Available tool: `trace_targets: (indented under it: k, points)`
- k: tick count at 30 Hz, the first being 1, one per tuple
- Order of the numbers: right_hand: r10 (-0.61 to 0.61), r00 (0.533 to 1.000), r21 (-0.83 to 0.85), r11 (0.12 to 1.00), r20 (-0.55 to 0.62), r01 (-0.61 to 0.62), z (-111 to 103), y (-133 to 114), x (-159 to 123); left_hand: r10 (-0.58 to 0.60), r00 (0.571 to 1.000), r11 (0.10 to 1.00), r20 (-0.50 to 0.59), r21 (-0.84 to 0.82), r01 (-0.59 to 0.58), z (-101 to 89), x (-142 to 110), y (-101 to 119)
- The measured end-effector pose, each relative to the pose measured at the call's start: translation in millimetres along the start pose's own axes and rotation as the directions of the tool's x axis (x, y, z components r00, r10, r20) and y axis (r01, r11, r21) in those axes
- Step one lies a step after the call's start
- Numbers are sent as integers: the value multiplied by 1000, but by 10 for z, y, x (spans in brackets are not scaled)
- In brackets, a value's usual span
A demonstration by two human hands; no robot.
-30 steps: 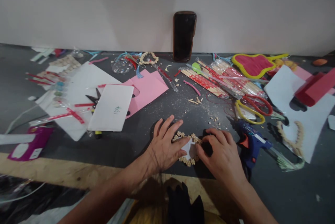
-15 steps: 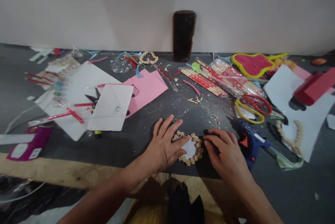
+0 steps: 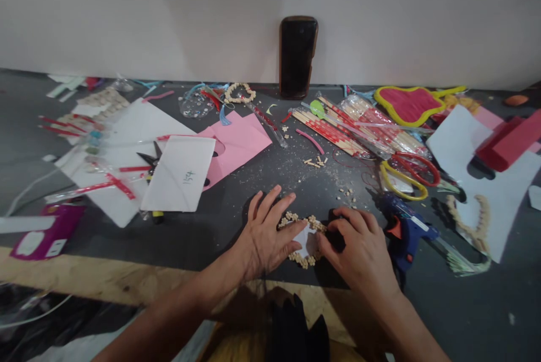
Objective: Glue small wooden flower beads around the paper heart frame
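At the near middle, the spread left hand (image 3: pixel 262 241) should gently steady the bead ring (image 3: pixel 305 261); the right hand (image 3: pixel 360 244) curls at its right edge, grip unclear

A handwritten green mark (image 3: pixel 189 177) stands sideways on the white card (image 3: pixel 177 167); it looks like "154" (the last character could also be a "t"). Print on the pale labels of the purple packet (image 3: pixel 67 221) and the blue glue gun (image 3: pixel 406 238) is too small to read.
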State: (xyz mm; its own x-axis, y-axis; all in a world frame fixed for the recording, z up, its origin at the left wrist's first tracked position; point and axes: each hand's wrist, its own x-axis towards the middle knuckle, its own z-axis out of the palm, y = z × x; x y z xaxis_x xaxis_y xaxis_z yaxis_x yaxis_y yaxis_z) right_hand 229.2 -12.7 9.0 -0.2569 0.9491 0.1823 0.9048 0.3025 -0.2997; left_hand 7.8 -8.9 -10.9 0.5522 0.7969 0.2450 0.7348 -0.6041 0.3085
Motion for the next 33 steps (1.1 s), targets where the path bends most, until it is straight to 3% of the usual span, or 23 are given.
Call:
trace_targets:
  k: [8,18,27,33]
  points:
    - [11,1000,-1,1000,7,-11,-10,-2,-9,-3,1000,1000,-2,0,3,8,-5,-1]
    - [-32,999,175,984,-31,37,-54,249,-12,-1,1000,1000,-12,13,1,7,-1,11]
    - [-94,994,120,989,62,87,-12,-9,142,1,1000,1000,-10,23,-1,-2,2,14]
    - [-105,993,126,987,57,97,30,-52,178,-7,1000,1000,-5,9,7,-21,12,28]
